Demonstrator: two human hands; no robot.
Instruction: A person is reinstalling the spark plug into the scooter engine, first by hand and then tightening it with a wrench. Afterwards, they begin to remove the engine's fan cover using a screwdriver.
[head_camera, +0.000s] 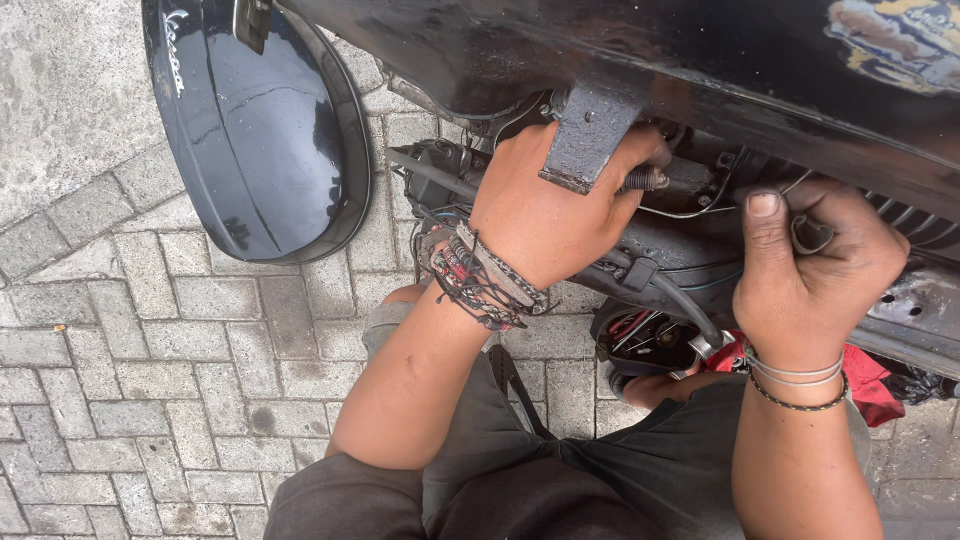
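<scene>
A black scooter body (700, 60) fills the top of the view, its engine bay open below. My left hand (545, 215) reaches into the bay, fingers curled around a dark part beside a small coiled spring (645, 179), partly hidden by a grey metal bracket (588, 140). Woven bracelets wrap that wrist. My right hand (815, 265) is closed near a thin grey cable (812, 235) under the body's edge, thumb pointing up. What the fingers pinch is hidden.
A detached glossy black side panel (255, 130) lies on the grey brick paving (130, 350) at upper left. A black hose (685, 305) runs to a round open hub with wiring (645, 345). A red rag (870, 380) sits at right.
</scene>
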